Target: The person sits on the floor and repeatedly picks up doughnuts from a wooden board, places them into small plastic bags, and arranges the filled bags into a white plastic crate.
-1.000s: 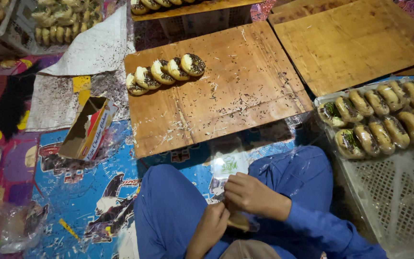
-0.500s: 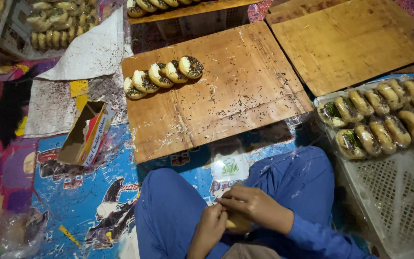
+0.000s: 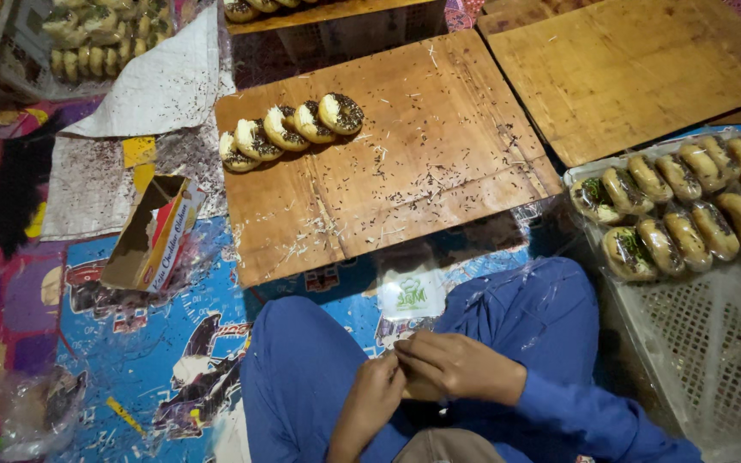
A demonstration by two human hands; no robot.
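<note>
both hands (image 3: 422, 381) — fingers pinching clear wrapper (image 3: 411, 296), doughnuts (image 3: 289, 129) beyond

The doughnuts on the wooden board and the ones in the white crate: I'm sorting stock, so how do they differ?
The doughnuts on the wooden board are bare, five in one overlapping row, toppings exposed. The doughnuts in the white crate are each wrapped in clear plastic and packed in two rows, far more of them. Both kinds are ring-shaped and topped.

A small clear plastic bag (image 3: 412, 296) with a white and green printed label lies flat on the blue mat, between the person's blue-trousered knees, just in front of the wooden board. Its near edge meets both hands' fingertips.
</note>
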